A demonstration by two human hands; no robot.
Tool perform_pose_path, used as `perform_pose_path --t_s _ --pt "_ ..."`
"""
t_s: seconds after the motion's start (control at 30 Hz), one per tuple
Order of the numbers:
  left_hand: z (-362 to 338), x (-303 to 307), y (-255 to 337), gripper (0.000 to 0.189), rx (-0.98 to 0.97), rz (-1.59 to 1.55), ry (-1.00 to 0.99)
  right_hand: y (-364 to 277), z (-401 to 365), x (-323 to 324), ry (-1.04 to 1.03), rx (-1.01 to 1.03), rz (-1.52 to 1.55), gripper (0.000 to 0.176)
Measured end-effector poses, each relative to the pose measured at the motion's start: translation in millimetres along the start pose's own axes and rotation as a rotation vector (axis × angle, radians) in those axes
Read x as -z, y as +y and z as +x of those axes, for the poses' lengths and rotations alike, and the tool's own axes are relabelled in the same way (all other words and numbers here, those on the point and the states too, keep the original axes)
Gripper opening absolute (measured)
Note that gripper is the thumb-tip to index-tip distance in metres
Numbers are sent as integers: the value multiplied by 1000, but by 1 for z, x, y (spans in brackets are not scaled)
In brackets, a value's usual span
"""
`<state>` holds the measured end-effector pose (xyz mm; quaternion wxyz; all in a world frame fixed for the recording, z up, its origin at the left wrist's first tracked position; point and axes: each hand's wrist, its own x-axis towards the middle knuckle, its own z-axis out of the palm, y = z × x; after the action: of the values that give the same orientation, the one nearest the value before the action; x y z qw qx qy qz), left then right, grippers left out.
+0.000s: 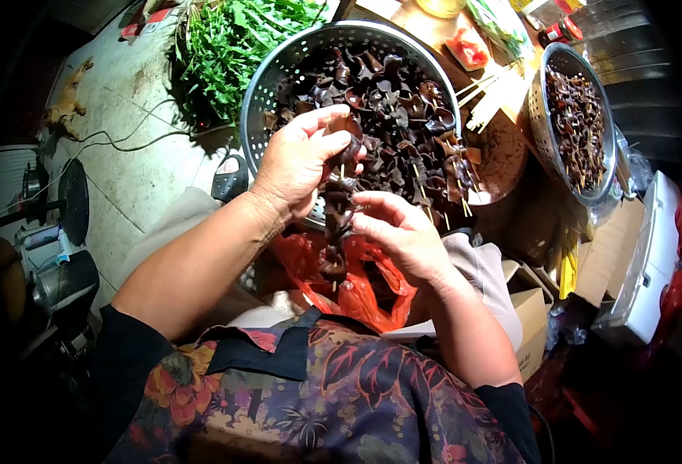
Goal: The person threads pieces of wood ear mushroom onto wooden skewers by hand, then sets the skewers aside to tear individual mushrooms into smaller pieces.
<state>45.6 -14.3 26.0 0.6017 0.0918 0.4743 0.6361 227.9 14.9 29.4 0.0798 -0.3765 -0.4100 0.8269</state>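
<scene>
Dark brown wood ear mushrooms are threaded on a thin skewer (337, 207), which runs roughly up and down in front of my chest. My left hand (304, 158) is closed round its upper part, thumb pressing on a mushroom piece. Lower down, the fingers of my right hand (403, 236) pinch the skewer's mushrooms from the right side. Behind both hands stands a perforated metal colander (250, 116) heaped with loose wood ear mushrooms (372, 100). Several filled skewers (458, 174) rest at its right edge. Beneath the skewer, a red plastic bag (368, 301) lies at my lap.
Bare bamboo skewers (496, 97) lie right of the colander. A second colander (540, 124) holds many filled skewers. Leafy greens (229, 46) are piled at the upper left. A cardboard box (530, 325) and white foam box (641, 263) stand right; a fan-like device (66, 255) stands left.
</scene>
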Motion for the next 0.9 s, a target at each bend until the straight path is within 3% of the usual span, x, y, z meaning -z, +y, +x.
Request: perform_pose_path --t_s 0.2,0.4,0.57,0.63,0.9 --pt "4 -2 1 27 -34 -1 19 15 2 -2 -66 -14 -78 22" --pt "7 -4 6 15 0 4 92 15 2 -2 -1 -89 -171 9" --pt "10 2 10 11 -46 102 180 13 0 -1 23 20 -224 6" --pt "11 3 12 11 -42 87 191 17 1 -1 100 162 -447 10" --pt "19 13 24 14 8 60 125 3 -6 2 82 121 -487 11"
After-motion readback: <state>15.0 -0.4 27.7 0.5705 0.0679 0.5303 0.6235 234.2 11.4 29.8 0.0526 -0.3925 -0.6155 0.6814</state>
